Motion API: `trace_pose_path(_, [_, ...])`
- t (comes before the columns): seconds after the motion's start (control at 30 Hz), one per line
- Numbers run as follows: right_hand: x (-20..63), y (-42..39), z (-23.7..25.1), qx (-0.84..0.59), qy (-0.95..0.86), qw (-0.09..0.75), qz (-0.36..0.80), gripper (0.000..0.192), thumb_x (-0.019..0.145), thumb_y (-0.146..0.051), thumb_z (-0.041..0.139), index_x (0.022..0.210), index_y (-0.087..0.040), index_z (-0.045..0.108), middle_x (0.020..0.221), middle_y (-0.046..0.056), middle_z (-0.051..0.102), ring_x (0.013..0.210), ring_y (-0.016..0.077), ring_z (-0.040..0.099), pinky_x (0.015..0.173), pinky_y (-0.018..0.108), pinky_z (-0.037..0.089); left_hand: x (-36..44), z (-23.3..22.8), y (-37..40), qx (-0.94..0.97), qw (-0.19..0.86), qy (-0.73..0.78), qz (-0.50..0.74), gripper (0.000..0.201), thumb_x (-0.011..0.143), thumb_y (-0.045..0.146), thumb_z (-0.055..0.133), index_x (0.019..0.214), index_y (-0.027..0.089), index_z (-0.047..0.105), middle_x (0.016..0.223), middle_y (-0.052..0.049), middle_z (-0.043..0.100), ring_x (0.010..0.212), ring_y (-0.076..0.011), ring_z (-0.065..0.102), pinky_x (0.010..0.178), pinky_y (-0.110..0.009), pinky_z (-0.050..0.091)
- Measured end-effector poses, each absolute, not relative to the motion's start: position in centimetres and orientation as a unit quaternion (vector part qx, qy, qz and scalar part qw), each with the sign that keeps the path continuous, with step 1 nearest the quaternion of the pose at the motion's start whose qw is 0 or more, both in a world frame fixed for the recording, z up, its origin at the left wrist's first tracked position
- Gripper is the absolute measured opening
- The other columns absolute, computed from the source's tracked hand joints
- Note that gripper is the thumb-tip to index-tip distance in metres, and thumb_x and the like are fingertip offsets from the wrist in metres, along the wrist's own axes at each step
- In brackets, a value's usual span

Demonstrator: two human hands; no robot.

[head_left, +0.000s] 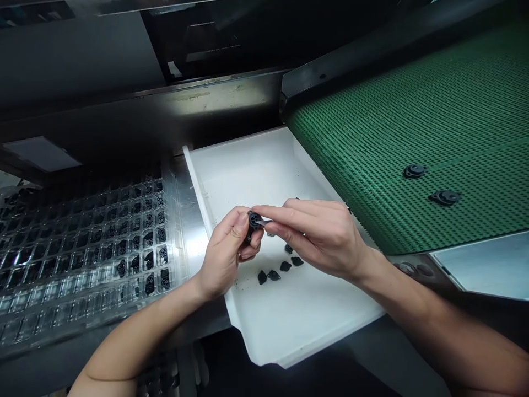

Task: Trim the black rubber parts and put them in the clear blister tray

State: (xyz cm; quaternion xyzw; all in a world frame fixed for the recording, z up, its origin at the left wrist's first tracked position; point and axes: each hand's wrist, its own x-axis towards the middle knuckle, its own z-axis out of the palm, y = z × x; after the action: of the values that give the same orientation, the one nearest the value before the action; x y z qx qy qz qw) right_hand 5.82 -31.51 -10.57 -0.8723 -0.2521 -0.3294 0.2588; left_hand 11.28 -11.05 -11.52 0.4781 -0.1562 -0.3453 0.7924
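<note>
Head view, centre of the frame: the left hand [225, 251] pinches a small black moulded part [253, 220] between thumb and fingers, held just above the white tray [248, 160]. The right hand [318, 234] comes in from the right with thumb and forefinger closed on something slim and pale at the part's face; what it is, I cannot tell. Both hands are grasping, fingertips almost meeting over the piece.

Below them, a handful of loose black parts [279, 270] lies on the tray floor. At the left of the frame sits a clear compartment tray [82, 242], its right-hand columns holding parts, the rest looking bare. On the right, two more black parts [430, 184] rest on the green conveyor belt [413, 110], well apart from the hands.

The risks, as I judge them: the grip is a fingertip pinch on a tiny smooth piece, so a slip would drop it among the loose ones, where it could no longer be told apart. A right-hand twist could snap a thin feature. The belt's pair could arrive unwatched.
</note>
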Motion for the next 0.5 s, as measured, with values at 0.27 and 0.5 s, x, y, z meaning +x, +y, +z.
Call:
trace_pose_path(0.27, [5.84, -31.61, -10.24, -0.864, -0.259, 0.292, -0.317, 0.028, 0.110, -0.016, 0.068, 0.137, -0.010, 0.073, 0.084, 0.001, 0.064, 0.072, 0.0089, 0.054, 0.066, 0.028, 0.043, 11.32, -11.32, -10.92, 0.475, 0.790, -0.152, -0.356, 0.036, 0.112, 0.051, 0.059, 0.103, 0.017, 0.063, 0.080, 0.000, 0.052, 0.061, -0.0055, 0.036, 0.058, -0.022, 0.025])
trace_pose_path(0.5, [6.07, -31.56, -10.50, -0.858, -0.253, 0.295, -0.337, 0.032, 0.107, -0.014, 0.070, 0.138, -0.006, 0.071, 0.097, 0.004, 0.073, 0.076, 0.0103, 0.061, 0.071, 0.029, 0.049, 11.56, -11.18, -10.85, 0.472, 0.786, -0.135, -0.376, 0.037, 0.110, 0.053, 0.061, 0.101, 0.016, 0.063, 0.080, 0.000, 0.052, 0.060, -0.0052, 0.036, 0.058, -0.021, 0.025])
